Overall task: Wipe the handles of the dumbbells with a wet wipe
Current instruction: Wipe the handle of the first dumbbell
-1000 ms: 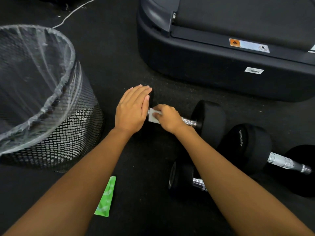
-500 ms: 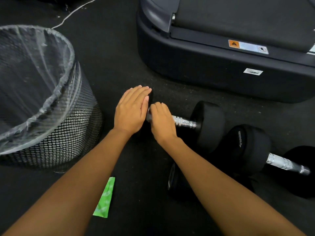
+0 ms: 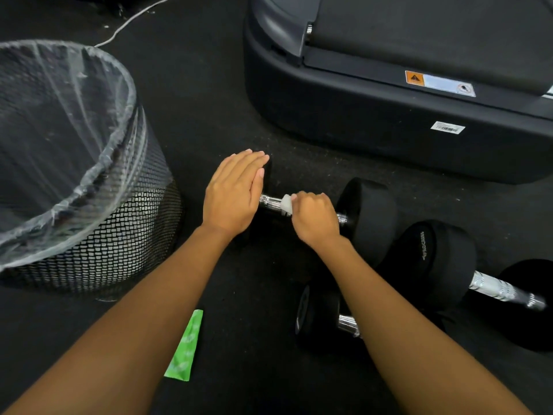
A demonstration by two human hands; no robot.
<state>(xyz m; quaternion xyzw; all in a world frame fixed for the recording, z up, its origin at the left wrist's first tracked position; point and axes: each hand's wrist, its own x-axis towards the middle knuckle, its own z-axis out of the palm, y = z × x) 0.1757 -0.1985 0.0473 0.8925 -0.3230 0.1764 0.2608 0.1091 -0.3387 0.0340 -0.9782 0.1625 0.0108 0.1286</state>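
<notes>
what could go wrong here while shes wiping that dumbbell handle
1. The round black dumbbell could roll; only the flat left hand on its far-left head steadies it.
2. The small white wet wipe is bunched in the right hand, so parts of the knurled chrome handle may get missed.
3. The second black dumbbell lies close beside it; a roll might pinch fingers.

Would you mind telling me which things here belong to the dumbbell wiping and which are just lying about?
In use:
- wet wipe, in the right hand
- dumbbell handle
- left hand, flat on that dumbbell's end
- two other dumbbells

Lying about:
- green wrapper
- mesh bin
- treadmill
- white cable
</notes>
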